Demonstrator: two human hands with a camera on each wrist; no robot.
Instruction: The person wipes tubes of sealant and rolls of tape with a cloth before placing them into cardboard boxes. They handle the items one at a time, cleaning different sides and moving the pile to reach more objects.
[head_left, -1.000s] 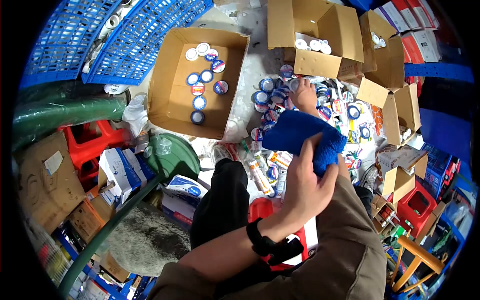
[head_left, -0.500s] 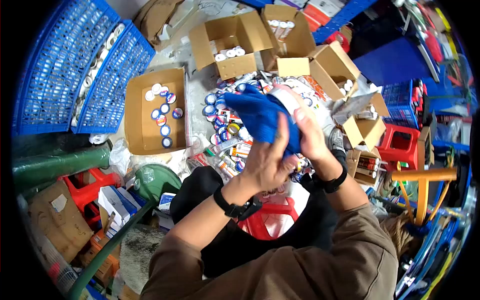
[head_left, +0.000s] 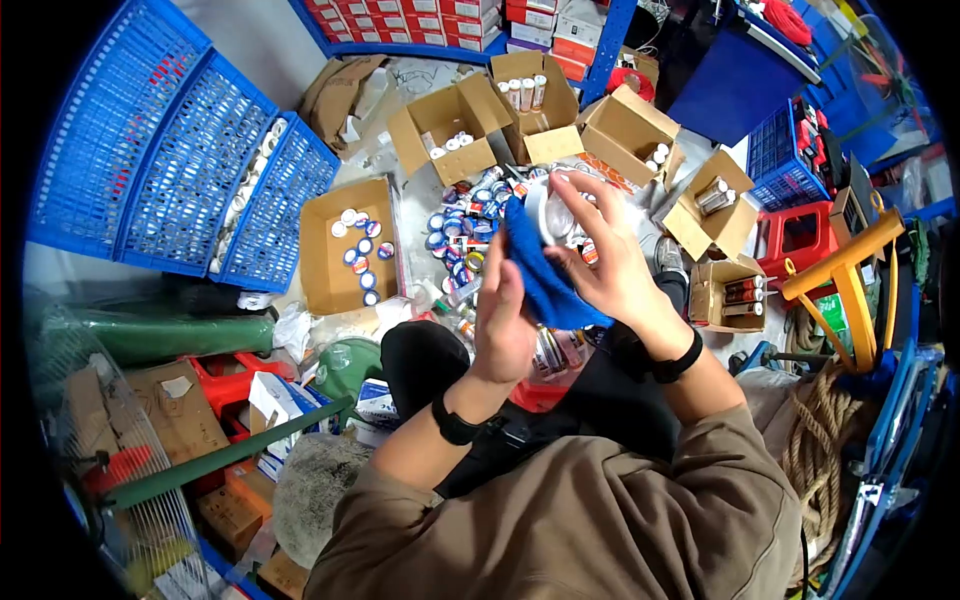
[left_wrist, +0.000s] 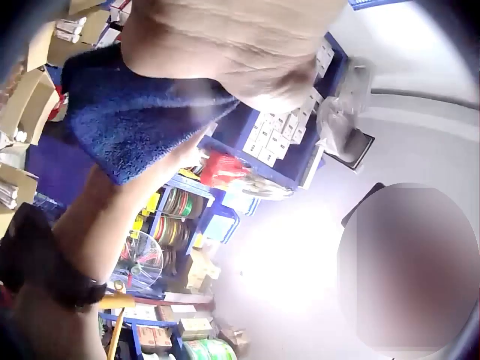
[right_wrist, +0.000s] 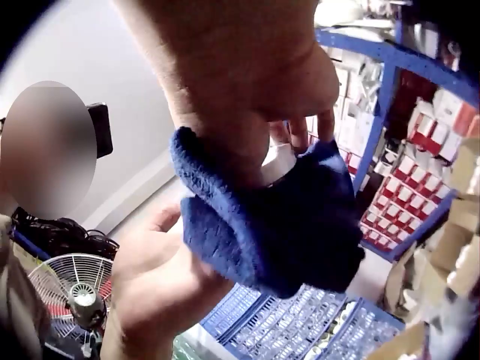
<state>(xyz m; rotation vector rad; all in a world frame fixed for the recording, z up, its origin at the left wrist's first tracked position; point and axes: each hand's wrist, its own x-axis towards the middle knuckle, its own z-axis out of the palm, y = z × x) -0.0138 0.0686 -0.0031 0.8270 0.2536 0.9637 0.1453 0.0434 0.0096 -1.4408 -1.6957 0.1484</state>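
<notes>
In front of the torso, both hands are raised over the pile on the floor. My left hand [head_left: 503,325] holds a blue towel [head_left: 548,285] up against a round white tape roll [head_left: 537,208]. My right hand [head_left: 612,262] grips that roll, its fingers over the far side and its thumb near the towel. The towel wraps the roll's lower part and hides it. In the right wrist view, a white edge of the roll [right_wrist: 279,165] shows between hand and cloth. The towel [left_wrist: 142,112] hangs below the left palm in the left wrist view.
Many tape rolls and tubes lie in a floor pile [head_left: 465,225]. To its left, a cardboard box [head_left: 325,275] holds several rolls. More open boxes [head_left: 450,165] line the back and right. Blue crates [head_left: 200,170] stand at left, red stool [head_left: 800,235] at right.
The right hand has come up from the pile with the white roll and met the towel in the left hand. Both hands have drawn nearer the body; the head view has shifted.
</notes>
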